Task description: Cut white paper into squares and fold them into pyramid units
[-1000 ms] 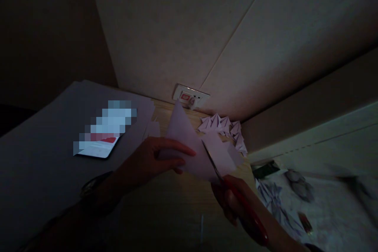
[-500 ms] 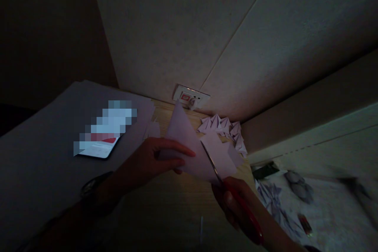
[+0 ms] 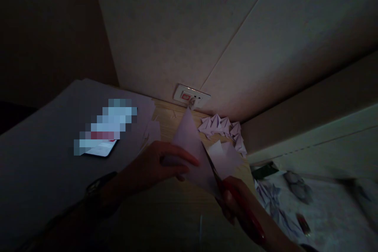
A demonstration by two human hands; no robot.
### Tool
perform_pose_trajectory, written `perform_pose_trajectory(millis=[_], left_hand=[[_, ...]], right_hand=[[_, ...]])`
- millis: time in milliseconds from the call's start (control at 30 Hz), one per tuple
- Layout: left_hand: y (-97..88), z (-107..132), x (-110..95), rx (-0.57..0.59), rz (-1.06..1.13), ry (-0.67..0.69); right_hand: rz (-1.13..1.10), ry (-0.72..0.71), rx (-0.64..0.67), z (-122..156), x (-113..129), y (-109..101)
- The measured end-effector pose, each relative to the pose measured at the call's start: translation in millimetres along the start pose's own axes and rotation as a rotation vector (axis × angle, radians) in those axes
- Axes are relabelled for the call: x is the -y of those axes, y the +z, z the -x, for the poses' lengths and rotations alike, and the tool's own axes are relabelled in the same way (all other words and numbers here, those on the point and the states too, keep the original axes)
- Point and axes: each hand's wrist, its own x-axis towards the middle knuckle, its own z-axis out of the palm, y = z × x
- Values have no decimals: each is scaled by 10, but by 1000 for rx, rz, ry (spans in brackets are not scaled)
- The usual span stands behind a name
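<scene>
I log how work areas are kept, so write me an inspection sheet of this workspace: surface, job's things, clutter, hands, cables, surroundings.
Surface: wooden tabletop, dimly lit.
Job's things: pointed paper, with red-handled scissors at its right edge; whether they are cutting is unclear.
Clutter: phone on pale sheets; folded paper pieces near the wall.
Hands: left hand holds the pointed paper; right hand grips the scissors.
Cables: nothing seen.
Surroundings: socket plate on the wall.

Seemingly a dim room in a home: wooden tabletop (image 3: 165,212) against a pale wall (image 3: 177,27) with a socket (image 3: 190,94)
</scene>
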Motion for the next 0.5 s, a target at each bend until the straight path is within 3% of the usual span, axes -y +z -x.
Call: perform_pose_trajectory(millis=[200,500], left_hand=[[20,-10,-13,-7,27,-4],[22,-12,41,-5,78,-8]], right_hand=[[-10,-4,12,-16,72,24],[-43,-31,-40,-35,-71,36]])
